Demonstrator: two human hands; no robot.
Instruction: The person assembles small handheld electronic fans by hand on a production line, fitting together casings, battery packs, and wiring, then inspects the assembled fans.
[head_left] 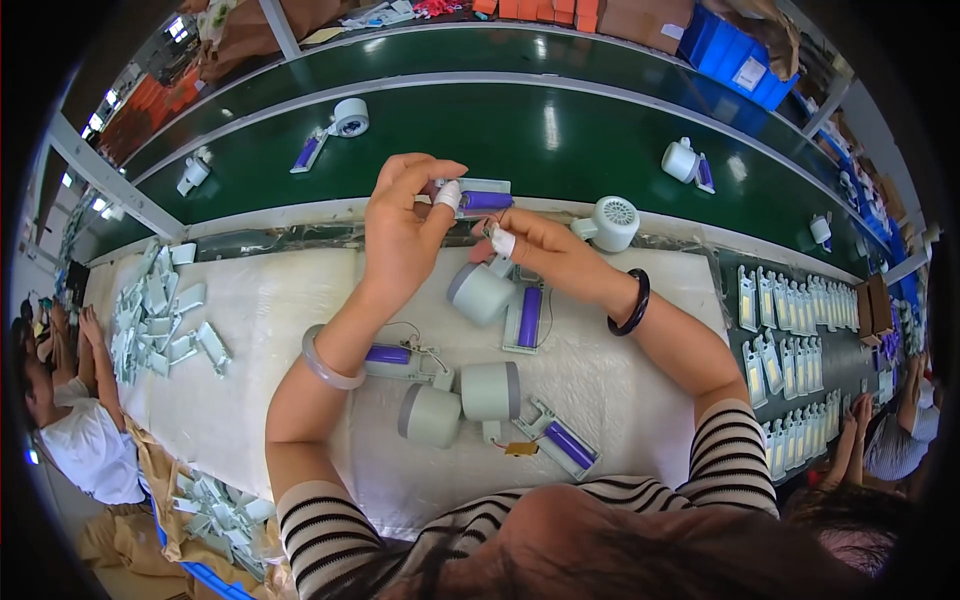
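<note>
Over the far edge of the worktable, my left hand [410, 215], its thumb wrapped in white tape, grips a pale green fan handle shell with a purple battery [487, 200] in it. My right hand [550, 255], also taped at a fingertip, pinches thin wires beside that shell; their far ends are hidden. Just below my right hand lies a grey-green fan head [482, 292] beside an open handle with a purple battery [530, 318]. Closer to me sit two more fan heads, one at the left [430, 415] and one at the right [491, 391], with opened battery handles wired nearby.
A pile of pale green shells [160, 310] covers the table's left side. Beyond the table, a green conveyor [450, 120] carries several fan units. One fan head [614, 223] rests at its near edge. Rows of handle parts [790, 300] stand at right. Co-workers sit on both sides.
</note>
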